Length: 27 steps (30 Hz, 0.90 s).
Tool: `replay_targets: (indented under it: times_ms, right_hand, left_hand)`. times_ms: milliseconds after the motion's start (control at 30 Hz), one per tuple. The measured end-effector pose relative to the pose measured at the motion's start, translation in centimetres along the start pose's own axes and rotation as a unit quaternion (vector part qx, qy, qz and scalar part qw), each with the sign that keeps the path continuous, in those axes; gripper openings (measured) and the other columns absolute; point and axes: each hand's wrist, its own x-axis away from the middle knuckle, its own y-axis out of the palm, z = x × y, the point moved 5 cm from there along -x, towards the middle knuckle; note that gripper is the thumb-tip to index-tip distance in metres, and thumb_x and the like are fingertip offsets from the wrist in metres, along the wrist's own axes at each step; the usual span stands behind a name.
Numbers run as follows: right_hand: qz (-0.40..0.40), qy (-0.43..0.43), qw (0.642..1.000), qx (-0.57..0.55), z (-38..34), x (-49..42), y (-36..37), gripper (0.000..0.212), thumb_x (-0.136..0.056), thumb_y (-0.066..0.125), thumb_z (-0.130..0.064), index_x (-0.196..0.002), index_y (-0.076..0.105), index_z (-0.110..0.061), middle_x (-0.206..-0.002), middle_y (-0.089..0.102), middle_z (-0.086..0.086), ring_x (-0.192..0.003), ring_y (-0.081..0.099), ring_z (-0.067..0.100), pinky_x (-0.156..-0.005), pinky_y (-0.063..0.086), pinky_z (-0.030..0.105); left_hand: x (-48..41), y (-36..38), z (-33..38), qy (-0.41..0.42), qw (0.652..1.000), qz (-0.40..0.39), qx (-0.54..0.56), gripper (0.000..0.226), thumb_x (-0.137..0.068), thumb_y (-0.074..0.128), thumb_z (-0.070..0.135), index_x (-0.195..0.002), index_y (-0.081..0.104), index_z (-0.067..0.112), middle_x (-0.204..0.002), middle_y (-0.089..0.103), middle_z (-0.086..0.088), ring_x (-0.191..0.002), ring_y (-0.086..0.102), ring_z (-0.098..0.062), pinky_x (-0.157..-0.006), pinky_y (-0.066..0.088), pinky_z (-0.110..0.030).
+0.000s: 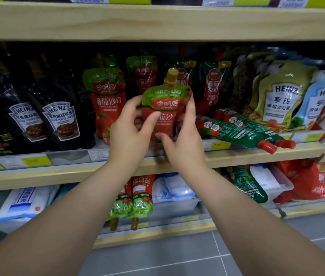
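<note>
Noted pouch point(165, 108) of ketchup held upright just in front of the middle shelf point(257, 154), gold cap point(172, 75) uppermost and in place. Noted left hand point(131, 128) curled round its left edge, thumb pressed across the front; right hand point(185, 134) clasping the right edge, fingers up the side, thumb near the bottom. Judged soft and pliable, fairly light, with glossy film likely slippery; liable to buckle under a hard squeeze. Advise holding by both side seams or at the stiff neck under the cap, not by the belly. Judged sealed and full, going by the plump shape. Seen behind: matching pouches point(105, 100) standing in the row, black sauce pouches point(62, 120) to the left, green tubes point(241, 132) lying flat to the right, contents hidden by opaque packaging.
</note>
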Motion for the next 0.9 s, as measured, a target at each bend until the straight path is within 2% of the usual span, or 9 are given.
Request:
replay_targets:
  times_ms: [100,133,167,233,333,433,533,667,900]
  right_hand:
    - [-0.003,0.01,1.0,0.015,0.0,-1.1,0.8,0.098,-0.08,0.07,-0.016,-0.146,0.0,-0.033,-0.133,0.053,0.003,-0.119,0.053,0.023,-0.094,0.049,0.048]
    - [-0.004,0.013,0.999,0.029,0.0,-1.4,1.0,0.096,-0.081,0.07,-0.017,-0.146,0.001,-0.032,-0.132,0.053,0.004,-0.119,0.053,0.023,-0.093,0.049,0.048]
    - [-0.003,0.015,0.999,0.046,0.1,-1.6,1.1,0.096,-0.081,0.07,-0.017,-0.147,0.001,-0.032,-0.131,0.054,0.005,-0.117,0.055,0.024,-0.092,0.05,0.049]
    - [0.0,0.015,0.996,0.083,0.2,-2.0,1.3,0.098,-0.08,0.071,-0.017,-0.147,0.0,-0.031,-0.128,0.056,0.006,-0.112,0.057,0.026,-0.088,0.051,0.049]
    - [0.011,0.004,0.993,0.121,0.2,-1.9,1.4,0.104,-0.079,0.073,-0.018,-0.146,-0.005,-0.033,-0.126,0.058,0.007,-0.108,0.059,0.027,-0.083,0.053,0.044]
    - [0.018,-0.025,0.989,0.141,0.1,-1.4,1.6,0.11,-0.078,0.074,-0.016,-0.144,-0.012,-0.039,-0.126,0.059,0.006,-0.106,0.061,0.027,-0.077,0.051,0.039]
    - [0.029,-0.042,0.985,0.162,-0.2,-1.6,1.8,0.111,-0.077,0.075,-0.016,-0.144,-0.011,-0.04,-0.125,0.058,0.007,-0.102,0.062,0.028,-0.072,0.049,0.037]
    - [0.026,-0.028,0.985,0.17,-0.4,-2.4,2.4,0.108,-0.078,0.075,-0.017,-0.144,-0.008,-0.039,-0.125,0.055,0.007,-0.103,0.061,0.029,-0.075,0.053,0.044]
    - [0.005,-0.023,0.985,0.172,-0.5,-3.4,3.2,0.104,-0.08,0.073,-0.015,-0.148,-0.004,-0.033,-0.129,0.052,0.01,-0.107,0.059,0.03,-0.08,0.053,0.044]
  left_hand:
    - [0.7,-0.7,-1.2,0.009,0.998,-0.023,-0.054,0.057,-0.085,0.067,0.034,-0.135,0.042,0.034,-0.117,0.062,0.012,-0.109,0.057,0.002,-0.093,0.048,-0.021]
    - [1.2,-1.1,-1.6,0.025,0.995,-0.031,-0.095,0.061,-0.084,0.067,0.037,-0.138,0.038,0.035,-0.122,0.06,0.013,-0.114,0.054,0.001,-0.095,0.044,-0.02]
    - [1.7,-1.6,-2.0,0.048,0.987,-0.036,-0.151,0.062,-0.085,0.065,0.04,-0.139,0.036,0.034,-0.126,0.058,0.01,-0.117,0.053,-0.005,-0.097,0.043,-0.025]
    - [2.7,-2.3,-2.8,0.12,0.948,-0.042,-0.291,0.058,-0.087,0.059,0.046,-0.139,0.04,0.028,-0.128,0.06,0.002,-0.116,0.053,-0.02,-0.099,0.04,-0.038]
    - [4.4,-2.8,-4.1,0.195,0.893,-0.04,-0.403,0.055,-0.087,0.058,0.049,-0.133,0.052,0.02,-0.127,0.061,-0.002,-0.113,0.054,-0.026,-0.104,0.032,-0.042]
    - [5.4,-3.1,-5.5,0.2,0.884,-0.022,-0.423,0.051,-0.089,0.055,0.051,-0.129,0.057,0.02,-0.126,0.063,-0.003,-0.112,0.055,-0.027,-0.107,0.029,-0.044]
    - [5.6,-3.2,-6.0,0.205,0.885,-0.012,-0.417,0.046,-0.092,0.05,0.05,-0.127,0.059,0.021,-0.121,0.064,-0.002,-0.109,0.055,-0.027,-0.106,0.029,-0.043]
    - [5.6,-3.2,-6.1,0.217,0.884,-0.003,-0.413,0.042,-0.093,0.05,0.048,-0.125,0.06,0.023,-0.117,0.065,0.0,-0.108,0.054,-0.025,-0.105,0.03,-0.042]
    - [5.6,-3.2,-6.2,0.215,0.884,-0.003,-0.415,0.039,-0.092,0.054,0.046,-0.123,0.06,0.023,-0.113,0.065,0.0,-0.106,0.054,-0.025,-0.104,0.03,-0.041]
